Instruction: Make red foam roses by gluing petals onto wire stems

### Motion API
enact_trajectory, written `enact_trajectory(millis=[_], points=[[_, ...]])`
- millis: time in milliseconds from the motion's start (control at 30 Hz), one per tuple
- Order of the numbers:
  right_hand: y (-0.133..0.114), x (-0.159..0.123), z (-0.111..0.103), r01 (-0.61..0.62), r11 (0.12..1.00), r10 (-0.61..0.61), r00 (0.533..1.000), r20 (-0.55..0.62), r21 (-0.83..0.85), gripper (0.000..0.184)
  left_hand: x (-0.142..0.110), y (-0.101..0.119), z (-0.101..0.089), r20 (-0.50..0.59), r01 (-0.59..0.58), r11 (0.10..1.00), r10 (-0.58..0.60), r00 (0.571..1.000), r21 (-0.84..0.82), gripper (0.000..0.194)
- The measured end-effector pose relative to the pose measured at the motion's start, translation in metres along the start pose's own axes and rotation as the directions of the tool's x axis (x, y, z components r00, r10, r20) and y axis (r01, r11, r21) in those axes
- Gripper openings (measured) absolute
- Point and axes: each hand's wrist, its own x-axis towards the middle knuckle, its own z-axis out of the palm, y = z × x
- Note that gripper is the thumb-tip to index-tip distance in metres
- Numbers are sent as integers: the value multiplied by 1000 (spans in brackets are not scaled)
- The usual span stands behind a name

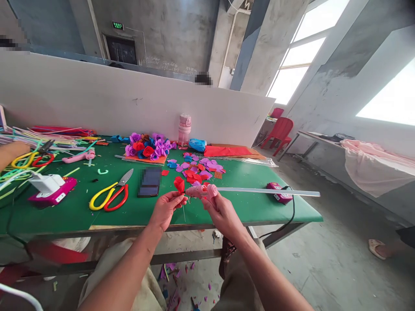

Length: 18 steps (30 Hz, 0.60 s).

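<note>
My left hand (pixel 168 208) pinches a small red paper flower (pixel 179 184) by its base, and a thin stem or wire hangs below the fingers. My right hand (pixel 224 212) is wrapped round a pink hot glue gun (pixel 196 190). A long, clear glue stick (pixel 269 191) juts out of the gun's back toward the right. The gun's nozzle points left and meets the flower's base, or nearly so; whether they touch I cannot tell. Just behind both hands lie loose red, purple and blue petals (pixel 194 172).
Scissors (pixel 112 192) and a phone (pixel 149 182) lie left of my hands on the green table (pixel 175 218). Finished paper flowers (pixel 149 147), a pink bottle (pixel 184 129) and a blue packet (pixel 197 144) stand behind. Power strips (pixel 53 192) sit at both sides. Another person's arm (pixel 13 153) reaches in from the left.
</note>
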Motion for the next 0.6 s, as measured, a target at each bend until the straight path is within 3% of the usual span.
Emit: enact_trajectory(millis=[600], points=[[3, 0, -1, -20, 999, 20, 1000, -16, -43, 22, -4, 6, 5, -28, 25, 1000, -25, 999, -4, 29]])
